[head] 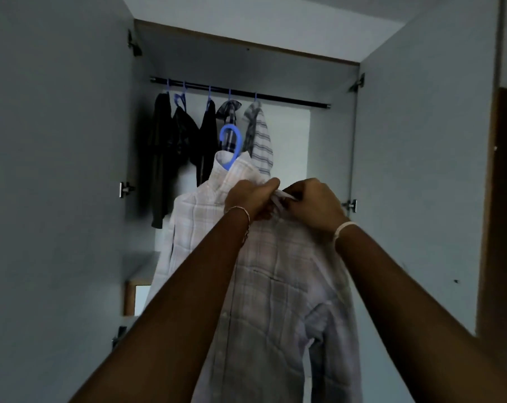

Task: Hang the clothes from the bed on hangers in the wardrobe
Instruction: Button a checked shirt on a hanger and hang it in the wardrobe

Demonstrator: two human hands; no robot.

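Observation:
A pale checked shirt point(275, 286) hangs on a blue hanger point(231, 144), held up in front of the open wardrobe below the dark rail point(290, 99). The hanger's hook sticks up out of the collar and is not on the rail. My left hand point(250, 199) and my right hand point(313, 203) meet at the shirt's front just under the collar. Both pinch the fabric there, fingers curled.
Several garments hang on blue hangers along the rail's left part: dark ones point(165, 146) and a striped shirt point(259, 138). The rail's right part is bare. Wardrobe doors point(57, 170) stand open on both sides. A shelf point(138, 263) sits low at left.

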